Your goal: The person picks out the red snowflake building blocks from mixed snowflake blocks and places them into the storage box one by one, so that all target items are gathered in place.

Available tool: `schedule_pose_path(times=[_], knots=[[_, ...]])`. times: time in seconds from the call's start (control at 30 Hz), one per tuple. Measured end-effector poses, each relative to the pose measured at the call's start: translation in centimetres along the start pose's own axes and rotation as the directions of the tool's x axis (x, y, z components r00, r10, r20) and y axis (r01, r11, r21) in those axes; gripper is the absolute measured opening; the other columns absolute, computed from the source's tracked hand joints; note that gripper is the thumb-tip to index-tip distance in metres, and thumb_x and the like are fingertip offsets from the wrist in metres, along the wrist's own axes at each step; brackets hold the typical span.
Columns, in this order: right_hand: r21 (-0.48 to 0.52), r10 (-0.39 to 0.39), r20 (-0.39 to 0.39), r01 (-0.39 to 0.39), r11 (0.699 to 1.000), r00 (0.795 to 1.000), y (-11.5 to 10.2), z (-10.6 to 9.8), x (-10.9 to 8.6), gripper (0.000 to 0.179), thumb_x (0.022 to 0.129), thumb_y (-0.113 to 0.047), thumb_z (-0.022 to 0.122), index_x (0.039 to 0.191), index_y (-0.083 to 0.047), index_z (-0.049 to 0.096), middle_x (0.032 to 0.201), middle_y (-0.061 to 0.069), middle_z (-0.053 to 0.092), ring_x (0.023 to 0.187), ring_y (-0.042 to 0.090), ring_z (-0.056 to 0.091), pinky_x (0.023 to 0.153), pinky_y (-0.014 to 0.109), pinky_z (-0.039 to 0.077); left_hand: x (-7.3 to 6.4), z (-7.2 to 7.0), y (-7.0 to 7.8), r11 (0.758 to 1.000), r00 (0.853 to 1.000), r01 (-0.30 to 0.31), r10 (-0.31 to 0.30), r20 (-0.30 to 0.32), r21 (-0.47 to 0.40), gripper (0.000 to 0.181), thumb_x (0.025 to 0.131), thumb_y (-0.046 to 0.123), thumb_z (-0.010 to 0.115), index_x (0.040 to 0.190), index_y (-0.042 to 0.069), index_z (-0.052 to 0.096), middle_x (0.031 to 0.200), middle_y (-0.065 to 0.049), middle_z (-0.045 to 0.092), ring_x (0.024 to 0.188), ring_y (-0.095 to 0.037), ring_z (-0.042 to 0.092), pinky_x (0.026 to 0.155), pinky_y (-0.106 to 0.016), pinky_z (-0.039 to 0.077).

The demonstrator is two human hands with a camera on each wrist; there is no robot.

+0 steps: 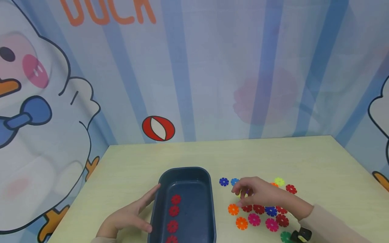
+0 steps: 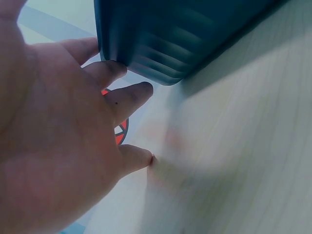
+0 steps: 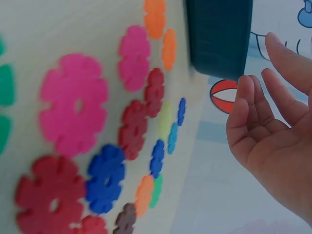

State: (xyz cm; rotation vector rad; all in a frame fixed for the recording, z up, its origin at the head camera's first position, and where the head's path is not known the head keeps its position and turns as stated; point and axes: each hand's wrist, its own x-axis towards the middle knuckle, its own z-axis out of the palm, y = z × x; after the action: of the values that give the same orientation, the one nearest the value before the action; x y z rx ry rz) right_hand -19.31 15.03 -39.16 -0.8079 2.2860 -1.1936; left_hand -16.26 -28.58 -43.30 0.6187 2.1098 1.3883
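A dark blue tray (image 1: 194,216) stands on the table, with several red flower-shaped discs (image 1: 174,211) in a column along its left side. My left hand (image 1: 129,216) lies against the tray's left side, fingers spread and fingertips at its wall. In the left wrist view, the fingers (image 2: 129,95) reach toward the tray's ribbed end (image 2: 168,56). My right hand (image 1: 258,192) hovers over loose flower discs right of the tray, its fingers loosely bent. Nothing shows between those fingers in the right wrist view, where blue, pink and red discs (image 3: 134,129) lie beside the hand (image 3: 273,126).
Loose discs in several colours spread right of the tray, including an orange disc (image 1: 241,223), a pink disc (image 1: 254,219) and a dark blue disc (image 1: 224,182). A black wrist device (image 1: 301,235) sits by the right sleeve. A printed curtain (image 1: 212,67) hangs behind the table.
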Motion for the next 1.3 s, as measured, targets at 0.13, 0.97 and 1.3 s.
schedule_pose_path(times=[0.13,0.97,1.3], knots=[[-0.015,0.024,-0.007,-0.024,1.000,1.000,1.0,0.0,-0.3,0.035,0.083,-0.016,0.076,0.112,-0.003,0.063,0.100,0.009,0.064,0.085,0.018,0.060,0.072,0.022,0.052,0.0,0.0,-0.1,1.000,1.000,-0.003,0.003,0.001,0.002,0.110,0.078,0.034,0.079,0.156,0.021,0.002,0.162,-0.015,0.001,0.145,-0.044,0.003,0.108,-0.071,0.006],[-0.203,0.168,-0.015,-0.167,0.965,0.986,3.5,0.8,0.1,0.029,0.076,-0.018,0.082,0.100,-0.014,0.066,0.089,-0.001,0.058,0.086,0.019,0.051,0.071,0.030,0.049,0.1,-0.1,-0.3,1.000,1.000,-0.014,0.014,-0.004,0.010,0.111,0.077,0.035,0.080,0.156,0.024,0.004,0.162,-0.012,0.001,0.146,-0.043,0.003,0.108,-0.071,0.006],[-0.248,0.181,-0.022,-0.181,0.952,0.983,3.0,1.0,0.5,0.023,0.076,-0.012,0.081,0.095,-0.014,0.067,0.084,-0.002,0.058,0.081,0.018,0.050,0.069,0.027,0.047,0.0,-0.1,-0.3,1.000,1.000,-0.014,0.014,-0.004,0.010,0.111,0.077,0.035,0.080,0.156,0.024,0.004,0.162,-0.012,0.000,0.146,-0.043,0.003,0.108,-0.071,0.005]])
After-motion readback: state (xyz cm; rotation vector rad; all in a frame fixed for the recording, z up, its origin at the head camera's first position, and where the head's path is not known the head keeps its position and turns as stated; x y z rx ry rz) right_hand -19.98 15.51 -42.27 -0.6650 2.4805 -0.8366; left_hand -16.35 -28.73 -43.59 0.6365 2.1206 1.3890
